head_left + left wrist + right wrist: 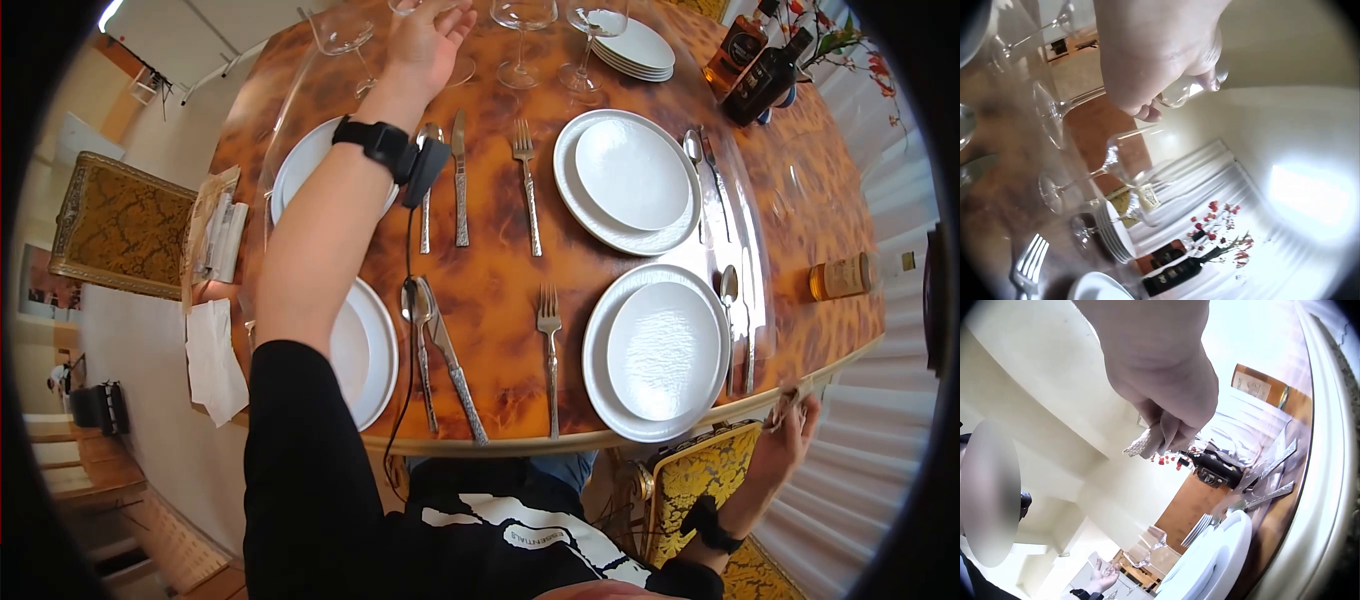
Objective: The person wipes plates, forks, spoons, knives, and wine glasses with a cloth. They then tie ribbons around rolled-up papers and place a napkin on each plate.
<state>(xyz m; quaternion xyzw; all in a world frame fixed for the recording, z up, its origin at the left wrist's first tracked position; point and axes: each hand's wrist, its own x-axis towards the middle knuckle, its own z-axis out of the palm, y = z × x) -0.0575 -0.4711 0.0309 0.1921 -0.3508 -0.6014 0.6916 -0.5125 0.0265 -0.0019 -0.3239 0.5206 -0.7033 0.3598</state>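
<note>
At the far side of the table, my left hand [425, 48] grips the bowl of a wine glass [1180, 94]. In the left wrist view, thumb and fingers lie on either side of the bowl, and the stem runs down to a foot close over the tabletop. The hand covers part of the bowl. My right hand [792, 432] is low at the right, beside the table edge. It pinches a small, pale, textured cloth [1141, 445], bunched between the fingers. More wine glasses [518, 45] stand to the right of my left hand.
White plates [655, 350] are stacked in pairs on the glossy brown table [490, 350], with forks [549, 350], knives [460, 190] and spoons beside them. Dark bottles [768, 75] and a plate stack [635, 48] stand at the back right. An amber bottle [838, 277] is near the right edge.
</note>
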